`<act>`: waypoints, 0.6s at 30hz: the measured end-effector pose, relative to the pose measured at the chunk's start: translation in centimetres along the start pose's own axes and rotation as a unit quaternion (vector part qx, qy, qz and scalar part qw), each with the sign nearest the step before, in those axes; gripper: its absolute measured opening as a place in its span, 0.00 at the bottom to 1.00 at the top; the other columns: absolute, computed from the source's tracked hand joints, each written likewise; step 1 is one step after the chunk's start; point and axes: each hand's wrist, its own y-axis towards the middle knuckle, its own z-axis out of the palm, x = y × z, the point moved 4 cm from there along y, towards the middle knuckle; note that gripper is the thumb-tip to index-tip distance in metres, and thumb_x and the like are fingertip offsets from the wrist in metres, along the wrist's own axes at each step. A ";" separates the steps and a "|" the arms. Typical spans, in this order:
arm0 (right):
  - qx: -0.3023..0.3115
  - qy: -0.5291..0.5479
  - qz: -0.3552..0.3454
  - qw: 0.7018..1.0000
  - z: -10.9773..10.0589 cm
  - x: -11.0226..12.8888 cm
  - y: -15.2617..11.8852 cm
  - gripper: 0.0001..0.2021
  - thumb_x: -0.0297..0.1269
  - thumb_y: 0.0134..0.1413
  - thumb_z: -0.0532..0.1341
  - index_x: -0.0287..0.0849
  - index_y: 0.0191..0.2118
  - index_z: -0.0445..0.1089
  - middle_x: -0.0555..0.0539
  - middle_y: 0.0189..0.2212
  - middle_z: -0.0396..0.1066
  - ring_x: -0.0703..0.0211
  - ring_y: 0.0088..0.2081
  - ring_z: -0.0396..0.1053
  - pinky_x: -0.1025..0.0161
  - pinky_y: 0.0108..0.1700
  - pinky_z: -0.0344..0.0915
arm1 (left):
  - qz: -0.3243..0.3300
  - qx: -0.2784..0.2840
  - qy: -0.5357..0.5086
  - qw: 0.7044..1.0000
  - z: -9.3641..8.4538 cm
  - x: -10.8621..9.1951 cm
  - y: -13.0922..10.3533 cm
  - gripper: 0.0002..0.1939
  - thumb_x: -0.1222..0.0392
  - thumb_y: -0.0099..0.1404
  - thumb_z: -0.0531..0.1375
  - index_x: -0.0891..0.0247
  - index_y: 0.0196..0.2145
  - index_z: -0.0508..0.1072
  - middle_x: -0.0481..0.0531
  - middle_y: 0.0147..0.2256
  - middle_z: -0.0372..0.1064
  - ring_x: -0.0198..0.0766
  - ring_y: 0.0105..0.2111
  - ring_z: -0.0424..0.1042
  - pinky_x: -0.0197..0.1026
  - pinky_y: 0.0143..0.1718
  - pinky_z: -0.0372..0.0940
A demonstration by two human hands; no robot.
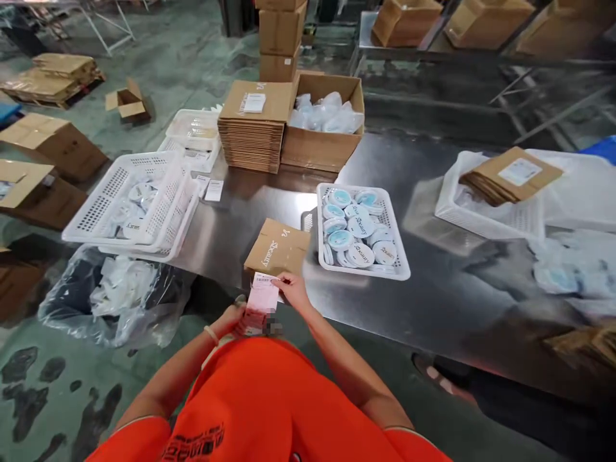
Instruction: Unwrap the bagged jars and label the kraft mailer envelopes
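Note:
A white and pinkish printed label sheet (264,296) with a barcode is held over the table's front edge, close to my body. My left hand (235,317) is closed on its lower left side; some of those fingers are hidden. At the sheet's upper right corner, my right hand (293,290) pinches it between thumb and fingers. Just beyond lies a flat brown cardboard mailer (279,249) with white lettering. Right of the mailer, a white basket (404,269) holds many round white and light-blue packs, some lettered.
Stacked white baskets (79,221) stand left, above a plastic-lined bin (52,311). Behind are a stack of flat cartons (251,138) and an open box (308,151) of clear plastic packs. Another basket (486,215) with brown mailers sits right. A person's foot (440,378) shows lower right.

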 end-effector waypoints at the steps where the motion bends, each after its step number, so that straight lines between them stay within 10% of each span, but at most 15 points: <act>1: 0.004 -0.003 0.007 1.000 0.0 -0.5 -0.1 0.24 0.61 0.37 0.73 0.44 0.20 0.71 0.53 0.16 0.66 0.64 0.21 0.58 0.64 0.26 0.54 | 0.041 -0.033 0.024 0.998 -0.3 -0.6 0.0 0.25 0.58 0.74 0.54 0.57 0.18 0.73 0.45 0.12 0.59 0.41 0.16 0.65 0.35 0.18 0.60; 4: 0.017 -0.016 0.010 1.000 0.0 -1.2 -0.6 0.24 0.62 0.37 0.72 0.44 0.21 0.73 0.53 0.16 0.67 0.64 0.22 0.59 0.64 0.27 0.56 | 0.210 -0.063 0.018 0.975 -0.4 -3.2 -0.2 0.04 0.62 0.60 0.70 0.60 0.29 0.79 0.44 0.20 0.71 0.37 0.28 0.73 0.30 0.32 0.65; 7: 0.012 -0.031 -0.012 0.999 0.2 -1.2 -1.2 0.22 0.61 0.42 0.71 0.44 0.23 0.74 0.53 0.17 0.66 0.63 0.23 0.60 0.64 0.28 0.58 | 0.342 -0.011 0.011 0.939 1.0 -5.2 -0.1 0.15 0.64 0.46 0.77 0.61 0.30 0.77 0.44 0.25 0.73 0.35 0.29 0.72 0.33 0.36 0.65; 12: -0.030 -0.038 -0.032 0.998 -0.3 -1.4 -1.9 0.22 0.61 0.46 0.69 0.44 0.24 0.74 0.53 0.19 0.67 0.61 0.25 0.61 0.63 0.30 0.61 | 0.341 0.016 -0.076 0.937 2.9 -5.9 0.9 0.22 0.57 0.44 0.75 0.59 0.33 0.70 0.43 0.25 0.72 0.35 0.28 0.71 0.36 0.35 0.64; 18: -0.231 -0.022 -0.026 0.972 -5.6 -2.7 -0.4 0.29 0.62 0.44 0.68 0.45 0.45 0.74 0.44 0.37 0.79 0.51 0.40 0.74 0.59 0.37 0.71 | 0.330 0.066 -0.106 0.936 1.4 -6.6 0.2 0.26 0.61 0.45 0.74 0.60 0.41 0.71 0.41 0.26 0.72 0.32 0.27 0.71 0.34 0.34 0.64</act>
